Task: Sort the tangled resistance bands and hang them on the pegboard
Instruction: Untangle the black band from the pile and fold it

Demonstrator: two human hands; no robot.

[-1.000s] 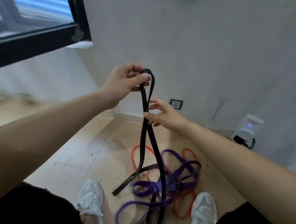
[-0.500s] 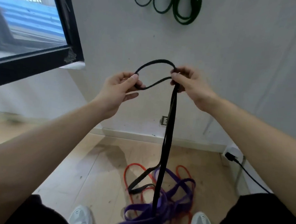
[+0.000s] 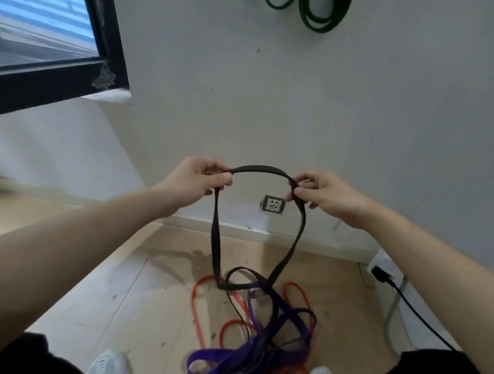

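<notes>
While left hand (image 3: 195,180) and right hand (image 3: 324,196) fingers (image 3: 300,191) pinch the black band (image 3: 257,169) apart, its loop hangs open.

Grey-white wall (image 3: 274,101), lightly scuffed. Black-framed window (image 3: 112,48) upper left, daylight through glass. Pale wood-look floor (image 3: 117,294), stained in patches. Baseboard (image 3: 266,235) along wall foot. Wall socket (image 3: 273,205) low, centre. Black cable (image 3: 420,316) at right
</notes>
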